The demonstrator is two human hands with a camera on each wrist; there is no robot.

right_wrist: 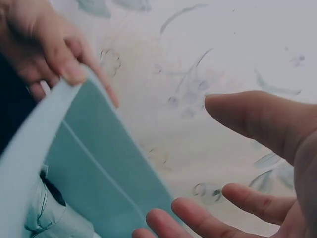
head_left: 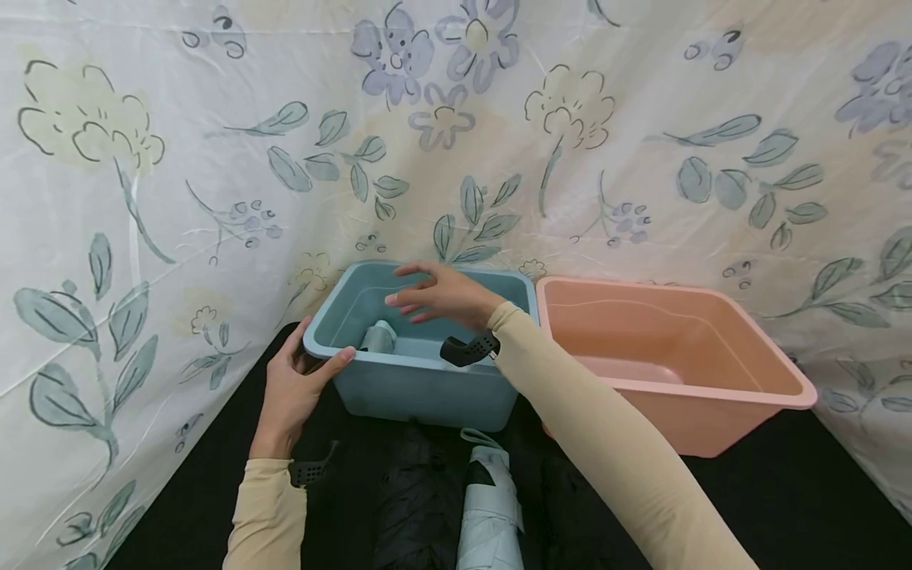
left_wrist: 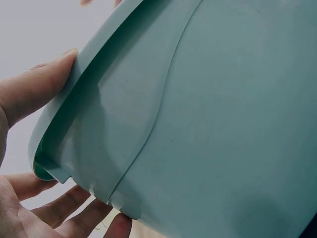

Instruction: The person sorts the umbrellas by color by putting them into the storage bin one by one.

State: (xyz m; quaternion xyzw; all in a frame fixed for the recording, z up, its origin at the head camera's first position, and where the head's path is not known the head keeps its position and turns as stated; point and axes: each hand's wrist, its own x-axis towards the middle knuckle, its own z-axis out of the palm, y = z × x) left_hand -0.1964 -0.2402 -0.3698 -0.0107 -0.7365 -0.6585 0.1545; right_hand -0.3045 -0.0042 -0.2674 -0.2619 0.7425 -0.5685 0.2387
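Note:
My left hand (head_left: 290, 392) grips the front left corner of a blue plastic bin (head_left: 427, 392). In the left wrist view its thumb (left_wrist: 47, 82) lies on the rim while the other fingers reach beneath the corner. Over the bin's opening hovers my right hand (head_left: 452, 297), fingers spread and holding nothing. A pale blue-green, fabric-like bundle (head_left: 381, 336) with a dark patch lies inside the bin at the left; the front wall hides part of it. In front of the bin is a folded light blue umbrella (head_left: 490, 514) with a wrist loop.
To the right of the blue bin, a pink plastic bin (head_left: 720, 396) stands close against it. Crinkled black bundles (head_left: 416, 499) lie on the black surface beside the light blue umbrella. A floral curtain (head_left: 606, 198) rises right behind both bins and along the left.

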